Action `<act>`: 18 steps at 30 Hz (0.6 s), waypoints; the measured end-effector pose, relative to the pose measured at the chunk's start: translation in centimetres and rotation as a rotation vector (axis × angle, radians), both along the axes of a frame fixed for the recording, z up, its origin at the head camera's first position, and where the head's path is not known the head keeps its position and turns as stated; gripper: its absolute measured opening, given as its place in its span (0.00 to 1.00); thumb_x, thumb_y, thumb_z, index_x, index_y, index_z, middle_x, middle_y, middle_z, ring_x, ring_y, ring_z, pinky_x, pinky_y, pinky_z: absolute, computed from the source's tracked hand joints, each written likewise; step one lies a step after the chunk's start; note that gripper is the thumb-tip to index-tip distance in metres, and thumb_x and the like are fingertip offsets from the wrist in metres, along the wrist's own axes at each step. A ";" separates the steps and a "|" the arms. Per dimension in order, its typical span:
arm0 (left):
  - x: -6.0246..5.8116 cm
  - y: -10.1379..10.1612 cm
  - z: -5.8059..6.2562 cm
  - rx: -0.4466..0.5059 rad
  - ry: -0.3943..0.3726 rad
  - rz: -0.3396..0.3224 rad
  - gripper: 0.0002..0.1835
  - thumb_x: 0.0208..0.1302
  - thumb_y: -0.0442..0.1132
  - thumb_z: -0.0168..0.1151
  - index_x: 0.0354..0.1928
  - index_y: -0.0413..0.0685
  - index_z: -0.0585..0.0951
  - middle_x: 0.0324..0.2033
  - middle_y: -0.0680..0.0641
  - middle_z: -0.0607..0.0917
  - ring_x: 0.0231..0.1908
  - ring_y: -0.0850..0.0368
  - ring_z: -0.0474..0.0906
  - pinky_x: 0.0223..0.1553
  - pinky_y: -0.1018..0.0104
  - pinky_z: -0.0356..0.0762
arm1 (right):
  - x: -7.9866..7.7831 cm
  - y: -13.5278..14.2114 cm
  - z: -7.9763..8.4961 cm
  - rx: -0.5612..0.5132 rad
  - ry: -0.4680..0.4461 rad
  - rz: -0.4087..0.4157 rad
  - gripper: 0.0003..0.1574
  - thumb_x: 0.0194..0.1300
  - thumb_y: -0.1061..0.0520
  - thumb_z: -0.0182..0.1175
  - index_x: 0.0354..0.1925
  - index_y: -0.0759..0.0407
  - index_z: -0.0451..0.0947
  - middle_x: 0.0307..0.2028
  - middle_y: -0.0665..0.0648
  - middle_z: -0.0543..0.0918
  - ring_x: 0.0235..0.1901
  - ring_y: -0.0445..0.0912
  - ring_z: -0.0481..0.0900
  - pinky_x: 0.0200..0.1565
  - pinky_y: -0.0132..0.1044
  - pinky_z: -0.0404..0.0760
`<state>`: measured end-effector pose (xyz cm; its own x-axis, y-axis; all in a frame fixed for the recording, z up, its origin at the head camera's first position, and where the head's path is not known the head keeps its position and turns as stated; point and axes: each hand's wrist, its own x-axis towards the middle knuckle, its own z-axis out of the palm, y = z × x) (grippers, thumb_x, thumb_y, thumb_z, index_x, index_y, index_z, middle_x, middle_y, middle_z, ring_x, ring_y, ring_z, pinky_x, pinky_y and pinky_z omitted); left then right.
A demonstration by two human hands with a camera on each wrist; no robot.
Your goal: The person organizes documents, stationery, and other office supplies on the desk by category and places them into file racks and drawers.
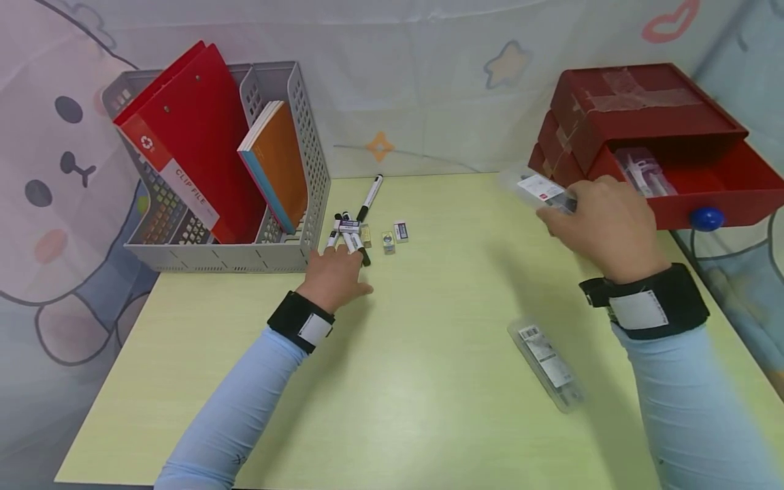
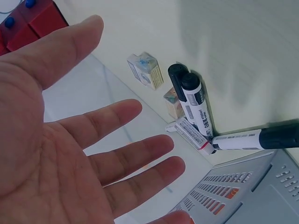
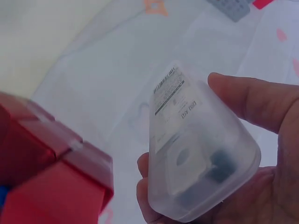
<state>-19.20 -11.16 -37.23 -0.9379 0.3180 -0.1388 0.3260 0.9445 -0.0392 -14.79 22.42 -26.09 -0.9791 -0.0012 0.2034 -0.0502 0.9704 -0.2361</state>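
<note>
In the head view my right hand [image 1: 612, 228] grips a translucent plastic case [image 1: 539, 187] with a white label, held up in front of the red drawer box. The right wrist view shows the case [image 3: 187, 149] between thumb and fingers, with dark items inside. My left hand [image 1: 335, 275], fingers spread, hovers by several black-and-white markers [image 1: 369, 197]. Small boxed erasers [image 1: 401, 232] lie beside them. In the left wrist view the left palm [image 2: 56, 158] holds nothing, and one eraser box [image 2: 191, 135] leans against the markers [image 2: 198, 107].
A second translucent case [image 1: 547, 365] lies on the table right of centre. The red drawer box [image 1: 649, 102] has its drawer [image 1: 735, 204] pulled out, with a clear packet [image 1: 644, 171] inside. At the left, a grey basket [image 1: 220, 258] holds a red clip file [image 1: 196, 136] and notebooks [image 1: 278, 163].
</note>
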 end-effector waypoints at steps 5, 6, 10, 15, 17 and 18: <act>0.0 0.0 0.1 -0.001 -0.011 -0.004 0.31 0.49 0.60 0.64 0.48 0.45 0.77 0.43 0.39 0.77 0.43 0.43 0.71 0.48 0.37 0.60 | -0.3 2.3 1.8 0.026 -0.007 -0.068 0.32 0.54 0.44 0.59 0.38 0.74 0.74 0.30 0.73 0.76 0.27 0.62 0.69 0.24 0.54 0.72; 0.0 0.0 0.1 -0.001 -0.012 -0.005 0.31 0.49 0.60 0.64 0.48 0.45 0.77 0.43 0.39 0.77 0.43 0.43 0.71 0.48 0.37 0.61 | -0.3 2.8 2.1 0.036 -0.012 -0.092 0.32 0.54 0.44 0.58 0.39 0.75 0.73 0.31 0.74 0.75 0.27 0.63 0.68 0.25 0.56 0.72; 0.1 0.0 0.2 0.002 -0.015 -0.012 0.31 0.49 0.60 0.64 0.48 0.44 0.77 0.43 0.39 0.77 0.43 0.43 0.71 0.48 0.37 0.60 | -0.4 4.7 3.0 0.082 -0.048 -0.197 0.36 0.56 0.43 0.55 0.41 0.78 0.71 0.35 0.77 0.73 0.28 0.66 0.68 0.28 0.60 0.72; 0.1 0.0 0.2 0.000 -0.021 -0.009 0.31 0.50 0.60 0.63 0.49 0.44 0.77 0.42 0.40 0.77 0.43 0.43 0.71 0.49 0.36 0.60 | -0.6 6.8 3.3 0.091 -0.125 -0.304 0.41 0.59 0.41 0.51 0.48 0.80 0.67 0.39 0.79 0.70 0.29 0.67 0.68 0.22 0.55 0.75; 0.1 0.0 0.1 -0.001 -0.024 -0.010 0.31 0.50 0.60 0.63 0.49 0.44 0.77 0.42 0.40 0.78 0.43 0.43 0.72 0.49 0.36 0.59 | -0.9 7.6 3.3 0.071 -0.169 -0.325 0.43 0.60 0.40 0.50 0.51 0.81 0.63 0.41 0.78 0.69 0.29 0.66 0.68 0.18 0.49 0.75; 0.1 0.0 0.1 0.000 -0.025 -0.010 0.31 0.50 0.60 0.63 0.49 0.43 0.77 0.42 0.40 0.78 0.43 0.43 0.72 0.49 0.36 0.59 | -1.0 8.1 3.2 0.054 -0.185 -0.331 0.44 0.60 0.40 0.49 0.52 0.81 0.62 0.40 0.78 0.68 0.28 0.65 0.68 0.16 0.46 0.74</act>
